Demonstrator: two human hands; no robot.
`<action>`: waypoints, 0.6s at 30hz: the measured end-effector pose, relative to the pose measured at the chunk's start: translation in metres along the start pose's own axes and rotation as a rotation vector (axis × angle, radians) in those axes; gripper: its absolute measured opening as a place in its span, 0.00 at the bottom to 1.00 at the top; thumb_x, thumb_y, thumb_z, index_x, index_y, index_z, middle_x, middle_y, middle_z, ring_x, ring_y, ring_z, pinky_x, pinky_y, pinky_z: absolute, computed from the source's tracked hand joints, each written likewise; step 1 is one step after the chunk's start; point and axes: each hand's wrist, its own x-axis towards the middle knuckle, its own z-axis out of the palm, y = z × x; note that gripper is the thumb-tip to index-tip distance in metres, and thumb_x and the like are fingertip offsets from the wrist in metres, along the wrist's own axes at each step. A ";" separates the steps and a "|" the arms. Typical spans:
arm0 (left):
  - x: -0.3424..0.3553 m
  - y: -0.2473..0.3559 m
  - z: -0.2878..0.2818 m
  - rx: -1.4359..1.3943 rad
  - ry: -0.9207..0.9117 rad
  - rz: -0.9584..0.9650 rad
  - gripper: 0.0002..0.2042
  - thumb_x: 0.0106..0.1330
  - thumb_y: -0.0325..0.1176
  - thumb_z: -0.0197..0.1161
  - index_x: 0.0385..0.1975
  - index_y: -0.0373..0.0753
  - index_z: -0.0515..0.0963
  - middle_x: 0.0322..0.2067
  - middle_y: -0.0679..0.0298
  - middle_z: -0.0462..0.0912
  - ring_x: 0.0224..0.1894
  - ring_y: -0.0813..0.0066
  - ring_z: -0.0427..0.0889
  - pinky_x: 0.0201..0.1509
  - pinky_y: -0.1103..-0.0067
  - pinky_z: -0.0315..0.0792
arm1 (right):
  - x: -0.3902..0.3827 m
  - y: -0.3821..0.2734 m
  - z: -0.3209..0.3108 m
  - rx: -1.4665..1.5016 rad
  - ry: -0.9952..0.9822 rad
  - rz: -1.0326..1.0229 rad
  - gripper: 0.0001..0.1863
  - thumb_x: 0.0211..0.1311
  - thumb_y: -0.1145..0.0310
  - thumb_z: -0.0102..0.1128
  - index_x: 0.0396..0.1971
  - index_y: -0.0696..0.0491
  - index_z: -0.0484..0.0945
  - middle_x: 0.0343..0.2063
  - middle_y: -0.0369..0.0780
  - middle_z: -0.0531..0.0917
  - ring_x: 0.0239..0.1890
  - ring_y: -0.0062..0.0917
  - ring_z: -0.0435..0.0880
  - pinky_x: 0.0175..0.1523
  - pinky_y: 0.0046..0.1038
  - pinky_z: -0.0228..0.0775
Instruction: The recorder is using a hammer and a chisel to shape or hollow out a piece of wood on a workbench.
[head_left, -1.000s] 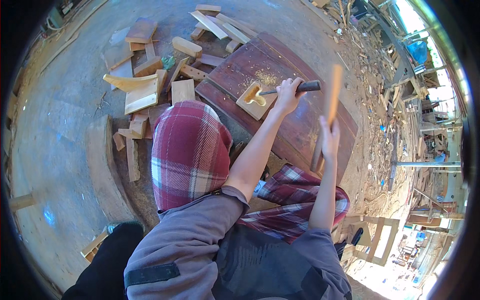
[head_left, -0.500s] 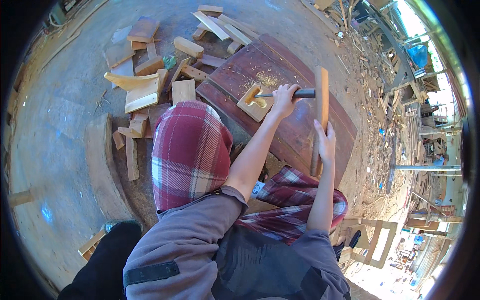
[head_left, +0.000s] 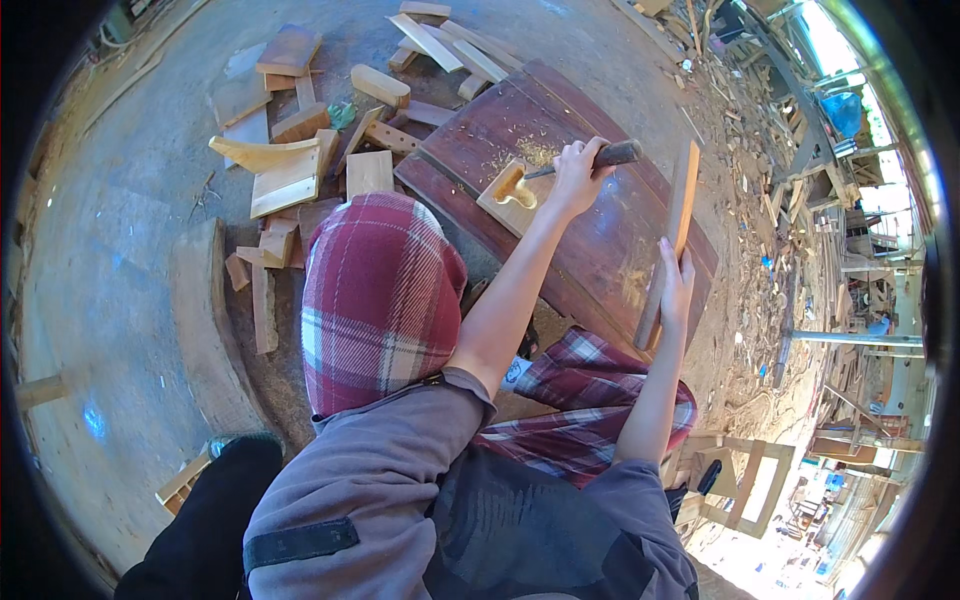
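Observation:
My left hand (head_left: 577,185) grips a chisel by its dark handle (head_left: 618,154), with the blade angled down into the carved recess of a pale wooden block (head_left: 498,208). That block lies on a dark reddish wooden board (head_left: 600,240), with curly shavings beside it. In my right hand (head_left: 673,282) is a long, flat-sided wooden stick (head_left: 681,192), held upright in the picture over the board's right part, a short way right of the chisel and apart from it.
Offcuts and shaped pieces (head_left: 288,175) are piled left of the board, near a curved timber (head_left: 200,320). Red plaid cloth (head_left: 375,290) covers my legs. A black-trousered leg (head_left: 215,515) is at lower left. Scrap wood (head_left: 800,170) lines the right, with an open frame (head_left: 760,480) lower down.
The stick came left to the end of the chisel handle half a second ago and has since moved right, away from it. My left hand and the chisel handle have risen slightly.

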 end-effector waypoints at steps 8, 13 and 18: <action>-0.004 -0.006 0.000 0.015 -0.043 -0.077 0.17 0.63 0.36 0.66 0.50 0.48 0.72 0.39 0.59 0.75 0.48 0.54 0.72 0.52 0.59 0.61 | -0.002 -0.005 0.000 -0.061 0.010 0.003 0.30 0.63 0.50 0.61 0.51 0.63 0.74 0.40 0.40 0.79 0.43 0.22 0.75 0.51 0.24 0.66; -0.005 -0.009 -0.003 0.026 -0.043 -0.074 0.16 0.63 0.35 0.65 0.50 0.48 0.72 0.39 0.59 0.75 0.48 0.54 0.72 0.52 0.59 0.62 | -0.003 -0.005 -0.001 -0.043 0.005 0.019 0.29 0.63 0.50 0.61 0.51 0.62 0.74 0.40 0.40 0.79 0.44 0.23 0.76 0.52 0.24 0.65; -0.003 -0.007 -0.001 -0.014 -0.031 -0.054 0.16 0.62 0.35 0.66 0.49 0.46 0.73 0.37 0.58 0.76 0.46 0.53 0.73 0.50 0.61 0.64 | -0.001 -0.006 -0.003 -0.041 -0.003 0.013 0.28 0.63 0.50 0.61 0.50 0.61 0.74 0.38 0.38 0.79 0.42 0.21 0.75 0.50 0.24 0.65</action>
